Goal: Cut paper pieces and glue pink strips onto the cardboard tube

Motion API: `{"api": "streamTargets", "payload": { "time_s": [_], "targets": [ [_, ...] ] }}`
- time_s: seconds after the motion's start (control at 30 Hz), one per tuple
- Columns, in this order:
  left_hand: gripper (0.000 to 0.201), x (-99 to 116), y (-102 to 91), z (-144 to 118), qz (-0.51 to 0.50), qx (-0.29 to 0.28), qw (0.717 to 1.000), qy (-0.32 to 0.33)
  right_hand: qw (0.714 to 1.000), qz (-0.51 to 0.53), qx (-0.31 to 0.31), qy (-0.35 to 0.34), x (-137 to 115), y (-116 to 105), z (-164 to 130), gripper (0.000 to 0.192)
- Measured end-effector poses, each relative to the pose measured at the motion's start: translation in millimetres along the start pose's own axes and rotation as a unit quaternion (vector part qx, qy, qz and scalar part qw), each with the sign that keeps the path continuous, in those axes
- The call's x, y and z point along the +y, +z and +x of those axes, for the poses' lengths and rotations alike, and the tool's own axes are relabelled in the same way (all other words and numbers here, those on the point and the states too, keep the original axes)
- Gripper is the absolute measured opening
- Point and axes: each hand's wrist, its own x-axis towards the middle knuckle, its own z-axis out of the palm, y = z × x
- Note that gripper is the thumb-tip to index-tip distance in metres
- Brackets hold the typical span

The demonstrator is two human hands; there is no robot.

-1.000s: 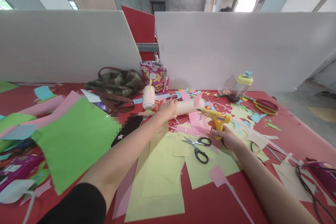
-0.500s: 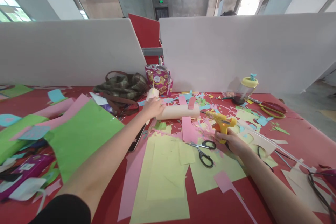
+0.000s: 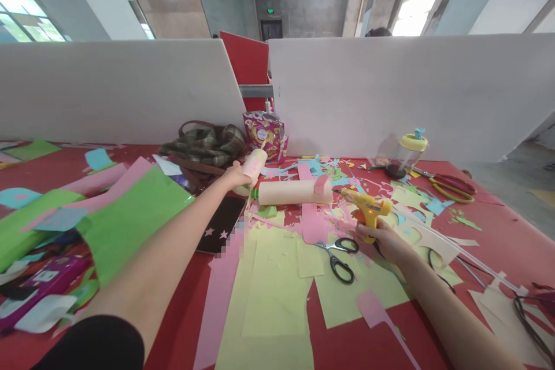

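- Head view, centre of the frame: the left hand [image 3: 236,176] reaches far out over the red table [image 3: 489,214] and closes round a small pale bottle [image 3: 254,165], which tilts to the upper right out of the fingers. The bottle is cream-white with a faint pink mark on its side.
- Just right of that hand lies a paper tube [image 3: 290,192], on its side and running left to right. It is plain beige, with a small green cap at its left end and a pink paper flap curling over its right end. Hand and tube look close but apart.
- Right of centre: the right hand [image 3: 385,240] grips the handle of a yellow glue gun [image 3: 366,205]. The gun has an orange trigger, and its nozzle points left toward the tube's right end without reaching it.
- Below the gun, black-handled scissors [image 3: 336,254] lie shut on yellow paper sheets [image 3: 269,295], near the right hand.
- A dark phone [image 3: 219,225] with small stars lies under the left forearm, lower left of the tube.
- Behind the bottle, at the foot of the white partition [image 3: 390,92], sit a plaid bag [image 3: 203,144] and a snack packet [image 3: 264,130].
- Left third of the frame: a large green sheet [image 3: 130,219] over pink ones.
- Right upper area: a clear jar with a yellow lid [image 3: 405,153], with red-handled scissors [image 3: 451,185] just beside it.
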Motion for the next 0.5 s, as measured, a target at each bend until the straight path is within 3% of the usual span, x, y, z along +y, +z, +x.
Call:
{"api": "streamTargets", "payload": {
  "time_s": [0.2,0.33,0.5],
  "targets": [
    [0.081,-14,-15.7,3,-0.016,-0.034,0.999,-0.002,1.000,0.005,-0.001,0.003,1,-1,0,0.026],
    [0.073,-14,-7.6,1,-0.029,-0.049,0.998,0.001,1.000,0.005,0.004,0.009,1,-1,0,0.025],
    [0.069,-5,7.0,2,-0.021,-0.012,1.000,0.017,1.000,0.009,0.006,0.010,4,-2,1,0.023]
  ]
}}
